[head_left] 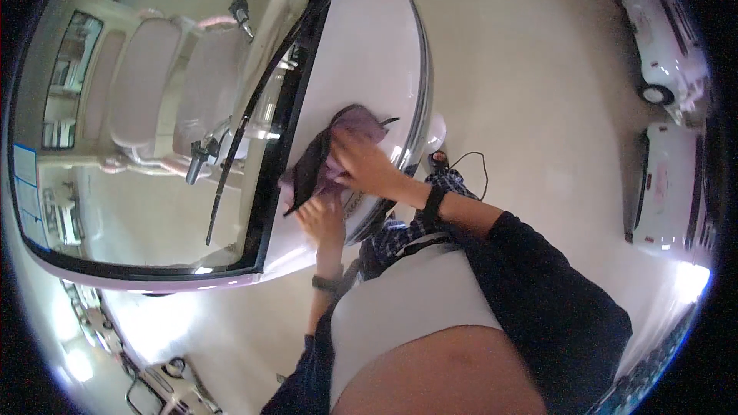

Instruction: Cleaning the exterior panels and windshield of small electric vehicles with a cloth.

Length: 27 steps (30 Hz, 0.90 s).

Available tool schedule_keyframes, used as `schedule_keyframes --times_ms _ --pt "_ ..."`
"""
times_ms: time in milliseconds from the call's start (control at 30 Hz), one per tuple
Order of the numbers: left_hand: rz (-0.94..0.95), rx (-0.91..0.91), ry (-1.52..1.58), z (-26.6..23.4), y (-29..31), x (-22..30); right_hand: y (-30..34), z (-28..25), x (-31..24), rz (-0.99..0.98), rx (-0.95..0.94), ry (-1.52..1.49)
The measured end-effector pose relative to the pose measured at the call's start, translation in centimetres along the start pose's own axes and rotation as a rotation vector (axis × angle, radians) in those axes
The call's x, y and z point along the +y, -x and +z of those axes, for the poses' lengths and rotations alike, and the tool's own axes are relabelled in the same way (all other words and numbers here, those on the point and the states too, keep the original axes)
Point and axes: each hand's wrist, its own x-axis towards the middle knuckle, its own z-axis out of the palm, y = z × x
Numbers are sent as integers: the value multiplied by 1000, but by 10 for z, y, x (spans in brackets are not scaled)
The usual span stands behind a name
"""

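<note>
From my remote feed, both hands were down on the small pale pink car's hood (pixel 369 54), working one cloth. The right hand (pixel 365 165) lay flat over the purple cloth (pixel 350 127), fingers spread and pressing it to the bodywork near the middle of the picture. The left hand (pixel 323 219) sat just below it, toward six o'clock, fingers curled round the cloth's lower edge; how firmly it pinched I could not tell, as the cloth covered the fingertips. A dark strip (pixel 311 165) ran down the cloth, and whether it was a second rag or a fold I couldn't make out. At nine o'clock the windscreen (pixel 169 131) showed pink seats (pixel 142 81) through glare, with the wiper (pixel 238 138) lying across it. A black watch (pixel 433 204) sat on the right wrist, another band (pixel 325 283) on the left. White cars (pixel 669 177) at three o'clock were cut off by the rim. My own torso hid the floor (pixel 530 69) at six o'clock, and the lens bent every edge.
</note>
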Motion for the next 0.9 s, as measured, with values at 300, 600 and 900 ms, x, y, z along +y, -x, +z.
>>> schedule_keyframes --times_ms 300,600,900 --pt "75 -196 121 -25 -108 142 32 -35 133 209 96 10" --pt "-289 -103 86 -37 -55 83 -48 -35 77 -247 -141 -94" --pt "-448 11 -172 -40 -67 64 -90 -13 51 -394 -92 -86"
